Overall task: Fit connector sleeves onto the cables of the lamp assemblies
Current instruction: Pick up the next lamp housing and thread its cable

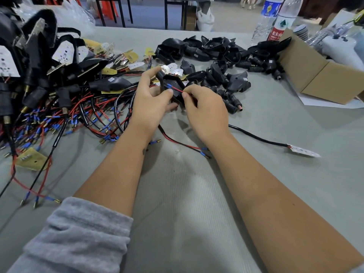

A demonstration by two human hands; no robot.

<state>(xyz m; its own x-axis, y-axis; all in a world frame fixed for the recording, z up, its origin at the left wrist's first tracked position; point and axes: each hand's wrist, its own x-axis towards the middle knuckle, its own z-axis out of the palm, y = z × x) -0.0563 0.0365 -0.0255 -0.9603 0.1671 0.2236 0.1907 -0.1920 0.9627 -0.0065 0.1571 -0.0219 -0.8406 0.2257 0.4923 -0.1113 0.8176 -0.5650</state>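
head view, one lamp assembly in hand above the grey desk [275, 134]. the left hand [151, 97] curls around a black housing [171, 81], thumb on its near edge, and holds it tilted toward the camera. the right hand [204, 107] pinches a red wire [177, 89] between thumb and forefinger; the wire's blue-tipped ends [167, 86] lie inside the housing's opening. each grip is thus closed on its own part, neither spread. step in hand, as judged: threading the cable through the housing, ahead of seating the sleeve. whether the ends have entered the exit hole cannot be told. a black cable [256, 137] runs from under the right wrist to a white led board [303, 151] lying on the desk at right. empty black housings [216, 54] lie heaped behind the hands; wired assemblies [59, 107] with red and black leads are piled at left. a cardboard box [319, 75] and two water bottles [275, 20] stand at far right. next move probably calls for steady feeding of the thin leads without bending the terminals, the left hand keeping the housing still.
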